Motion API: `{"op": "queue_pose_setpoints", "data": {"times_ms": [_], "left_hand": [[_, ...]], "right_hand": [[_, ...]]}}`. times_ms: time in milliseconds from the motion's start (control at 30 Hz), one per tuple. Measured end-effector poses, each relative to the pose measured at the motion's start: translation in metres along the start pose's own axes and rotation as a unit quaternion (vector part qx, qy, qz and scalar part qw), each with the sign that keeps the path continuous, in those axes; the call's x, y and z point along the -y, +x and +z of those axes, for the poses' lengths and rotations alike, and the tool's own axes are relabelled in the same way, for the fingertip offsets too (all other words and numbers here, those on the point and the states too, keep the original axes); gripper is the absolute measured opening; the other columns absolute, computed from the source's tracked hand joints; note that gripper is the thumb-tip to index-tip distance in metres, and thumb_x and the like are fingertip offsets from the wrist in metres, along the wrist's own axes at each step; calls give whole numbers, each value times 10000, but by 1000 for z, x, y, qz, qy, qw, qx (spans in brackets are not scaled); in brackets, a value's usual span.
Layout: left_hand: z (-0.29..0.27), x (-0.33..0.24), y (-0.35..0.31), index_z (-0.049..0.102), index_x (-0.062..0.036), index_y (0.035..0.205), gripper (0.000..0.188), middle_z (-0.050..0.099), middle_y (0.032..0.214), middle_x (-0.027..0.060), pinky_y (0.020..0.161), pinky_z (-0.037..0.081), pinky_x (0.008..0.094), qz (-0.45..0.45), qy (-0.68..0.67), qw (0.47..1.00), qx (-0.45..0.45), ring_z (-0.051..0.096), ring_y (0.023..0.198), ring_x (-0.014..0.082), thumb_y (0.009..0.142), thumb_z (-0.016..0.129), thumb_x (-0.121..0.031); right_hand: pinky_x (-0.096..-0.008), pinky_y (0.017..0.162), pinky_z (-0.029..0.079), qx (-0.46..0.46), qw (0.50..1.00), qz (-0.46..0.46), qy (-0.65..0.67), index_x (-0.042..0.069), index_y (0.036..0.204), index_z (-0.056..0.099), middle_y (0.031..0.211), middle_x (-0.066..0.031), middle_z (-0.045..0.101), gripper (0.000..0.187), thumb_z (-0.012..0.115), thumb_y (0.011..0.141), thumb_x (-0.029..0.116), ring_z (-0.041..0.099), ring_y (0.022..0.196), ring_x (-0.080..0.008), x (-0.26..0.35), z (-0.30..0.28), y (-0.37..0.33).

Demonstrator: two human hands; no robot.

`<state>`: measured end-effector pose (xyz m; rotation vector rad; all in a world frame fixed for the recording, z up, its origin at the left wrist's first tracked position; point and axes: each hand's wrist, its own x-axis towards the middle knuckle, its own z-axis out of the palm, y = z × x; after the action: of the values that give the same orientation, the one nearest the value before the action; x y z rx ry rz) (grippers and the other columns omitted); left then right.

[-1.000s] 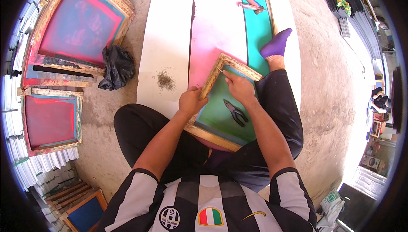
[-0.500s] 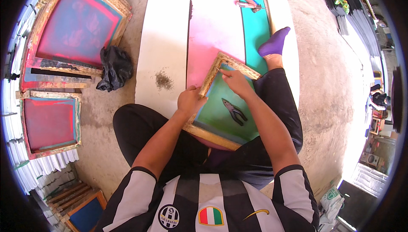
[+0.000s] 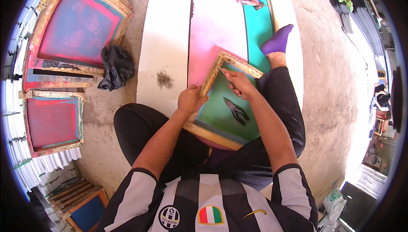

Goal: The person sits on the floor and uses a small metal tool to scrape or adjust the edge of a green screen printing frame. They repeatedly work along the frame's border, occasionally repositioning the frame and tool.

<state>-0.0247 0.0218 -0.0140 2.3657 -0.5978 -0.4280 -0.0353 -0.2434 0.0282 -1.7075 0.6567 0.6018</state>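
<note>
Right hand (image 3: 239,83), fingers curled, holds a thin tool (image 3: 221,69); left hand (image 3: 191,100) clasps the wooden frame (image 3: 214,139), mottled brown around a green panel (image 3: 214,109) with blue edges.

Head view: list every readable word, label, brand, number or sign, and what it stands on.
Round badge on the striped shirt: bears upside-down lettering, not copied here.
Plastic bag: green print, too small to read.
Wooden frame and pliers: no readable text.

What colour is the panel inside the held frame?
The panel is green, bluish near its edges; head view.
</note>
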Motion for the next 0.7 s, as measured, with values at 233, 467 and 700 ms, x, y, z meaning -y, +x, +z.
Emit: {"op": "queue_pose_setpoints", "data": {"times_ms": [233, 467, 700], "left_hand": [[1, 1, 1, 771, -89, 1186, 476, 670, 902, 143, 750, 566, 467, 23, -1, 1000, -16, 700, 841, 360, 802, 851, -359], [4, -1, 3, 775, -85, 1159, 457, 667, 893, 138, 742, 563, 479, 25, 6, 1000, -11, 699, 837, 358, 809, 845, -370], [-1, -4, 3, 770, -88, 1168, 463, 680, 940, 142, 781, 573, 485, 5, 10, 1000, 4, 708, 867, 362, 811, 840, -373]], "right_hand": [[-360, 601, 505, 14, 999, 6, -33, 249, 1474, 660, 805, -78, 663, 398, 592, 1092, 335, 598, 619, -186, 15, -19, 11], [-509, 884, 586, -129, 928, -181, -298, 258, 1427, 681, 1167, -187, 755, 396, 612, 1045, 339, 734, 1013, -412, 4, 2, -18], [-525, 932, 580, -158, 915, -142, -343, 322, 1425, 676, 1162, -173, 762, 383, 588, 1052, 325, 730, 1059, -401, 11, 19, -30]]}}
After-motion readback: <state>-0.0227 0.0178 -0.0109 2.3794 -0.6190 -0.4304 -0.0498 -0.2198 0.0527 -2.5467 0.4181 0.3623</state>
